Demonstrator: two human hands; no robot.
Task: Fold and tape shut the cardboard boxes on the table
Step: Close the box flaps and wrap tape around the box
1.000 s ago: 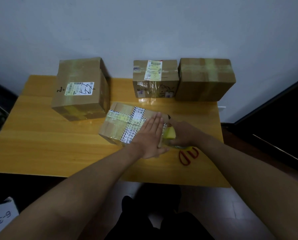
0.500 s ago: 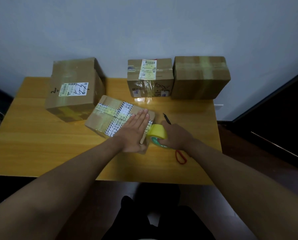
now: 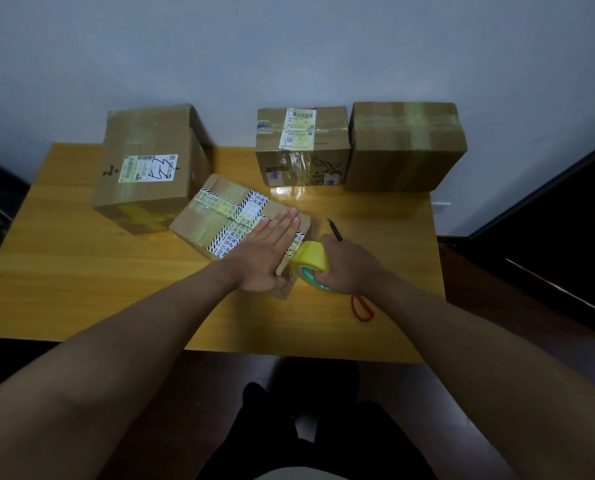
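Left hand (image 3: 265, 256) flat on taped box (image 3: 227, 216), fingers straight; right hand (image 3: 349, 268) at 3 o'clock grasps tape roll (image 3: 310, 260); contents hidden.

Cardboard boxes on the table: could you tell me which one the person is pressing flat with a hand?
The low box with black-and-white striped tape, nearest the person. The left hand lies flat on it; the other three stand untouched behind.

left hand (image 3: 270, 252) flat, fingers straight, pressing top of low brown cardboard box with black-and-white striped tape (image 3: 233, 221). right hand (image 3: 349, 268) grips yellow tape roll (image 3: 311, 261) touching box's right edge. three taped brown cardboard boxes (image 3: 405, 147) at rear of wooden table (image 3: 81, 271). red-handled scissors (image 3: 360, 306) partly hidden under right wrist.
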